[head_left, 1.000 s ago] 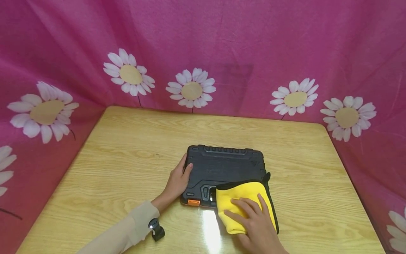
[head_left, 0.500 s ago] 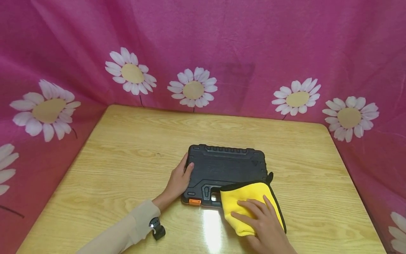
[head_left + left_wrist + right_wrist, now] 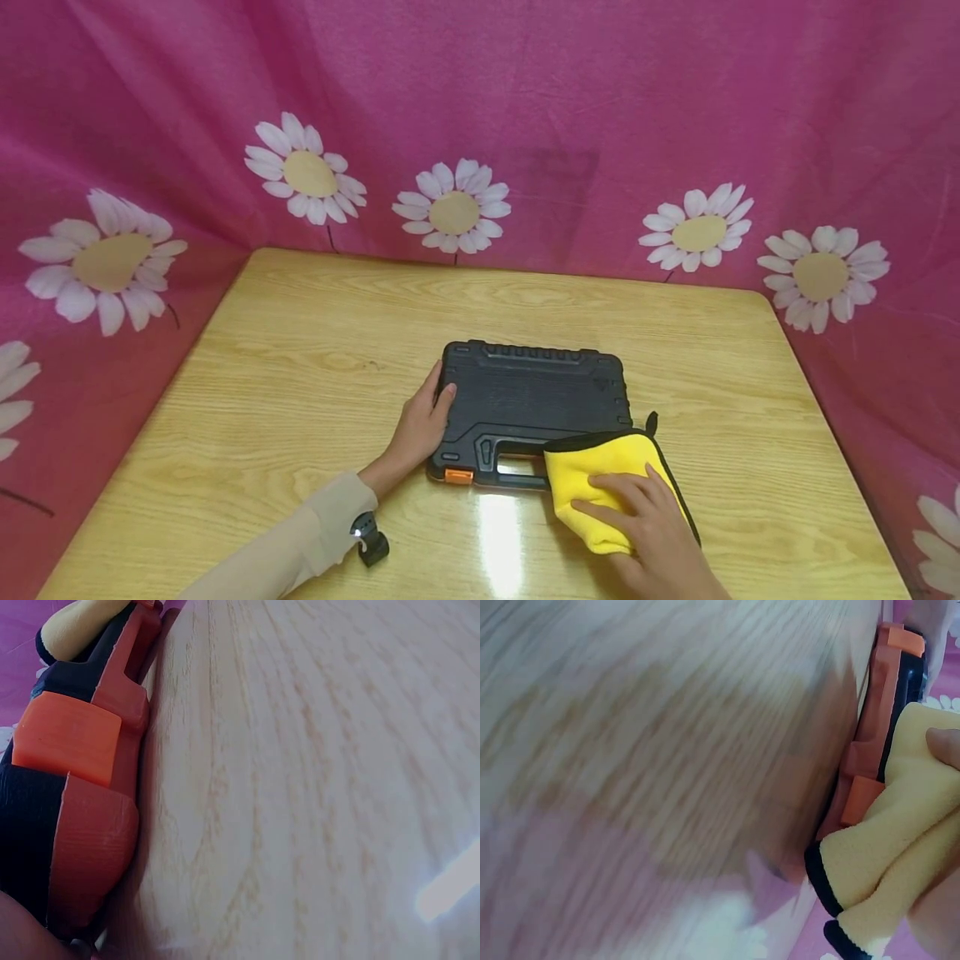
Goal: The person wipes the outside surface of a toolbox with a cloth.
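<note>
A black plastic carry case [image 3: 536,392] with a cut-out handle and orange latches lies flat on the table. My left hand [image 3: 418,425] grips its left edge, thumb over the top and fingers along the side. In the left wrist view, the case's orange-red lower half and a latch [image 3: 67,739] show. My right hand [image 3: 652,521] holds a folded yellow cloth [image 3: 600,467] with black edging over the case's front right corner. The cloth covers part of the handle and the right latch in the head view. In the right wrist view, the cloth [image 3: 885,847] hangs in folds past the case's front edge.
The wood-grain table [image 3: 337,333] extends around the case on all sides. A pink curtain [image 3: 570,108] with white daisies surrounds it at the back and sides. A black strapped device [image 3: 371,537] sits at the left cuff.
My right hand has slid the yellow cloth to the right along the case's front, uncovering more of the handle opening. The left hand and the case stay nearly still.
</note>
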Demonstrator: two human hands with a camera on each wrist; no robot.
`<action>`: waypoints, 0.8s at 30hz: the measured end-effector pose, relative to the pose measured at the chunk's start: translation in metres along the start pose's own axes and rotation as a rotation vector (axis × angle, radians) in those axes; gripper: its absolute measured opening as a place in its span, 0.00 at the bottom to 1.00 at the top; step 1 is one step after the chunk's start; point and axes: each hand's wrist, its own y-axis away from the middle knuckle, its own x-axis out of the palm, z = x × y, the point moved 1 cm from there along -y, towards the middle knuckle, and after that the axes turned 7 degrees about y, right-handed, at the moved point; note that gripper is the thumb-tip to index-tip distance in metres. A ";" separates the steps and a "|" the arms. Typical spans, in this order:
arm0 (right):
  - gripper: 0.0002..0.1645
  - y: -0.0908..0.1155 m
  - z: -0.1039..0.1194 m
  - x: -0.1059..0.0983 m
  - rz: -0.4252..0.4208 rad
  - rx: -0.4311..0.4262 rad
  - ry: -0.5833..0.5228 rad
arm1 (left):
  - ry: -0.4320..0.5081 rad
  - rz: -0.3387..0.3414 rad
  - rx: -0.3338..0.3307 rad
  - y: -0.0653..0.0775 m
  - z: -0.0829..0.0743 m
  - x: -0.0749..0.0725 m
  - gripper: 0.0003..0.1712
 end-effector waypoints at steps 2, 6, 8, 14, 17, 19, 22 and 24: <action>0.42 0.001 -0.002 -0.001 -0.003 -0.003 0.000 | 0.002 0.000 -0.002 0.000 0.000 0.000 0.34; 0.44 0.004 -0.005 -0.002 0.011 0.013 0.006 | 0.007 0.003 -0.012 0.000 -0.001 0.000 0.34; 0.45 0.006 -0.006 -0.003 0.019 0.025 0.010 | 0.008 0.003 -0.012 0.001 -0.001 0.000 0.34; 0.43 0.009 -0.011 -0.007 0.037 0.037 0.023 | 0.002 0.000 -0.010 0.000 -0.002 -0.001 0.34; 0.42 0.010 -0.013 -0.009 0.046 0.043 0.027 | 0.000 0.002 -0.014 0.000 -0.002 -0.001 0.34; 0.42 0.011 -0.014 -0.010 0.051 0.049 0.026 | -0.002 0.003 -0.015 0.000 -0.002 0.000 0.34; 0.40 0.012 -0.015 -0.011 0.062 0.060 0.025 | -0.005 0.001 -0.014 0.001 -0.002 0.000 0.34; 0.40 0.013 -0.016 -0.011 0.072 0.066 0.027 | -0.007 0.001 -0.015 0.001 -0.002 0.000 0.34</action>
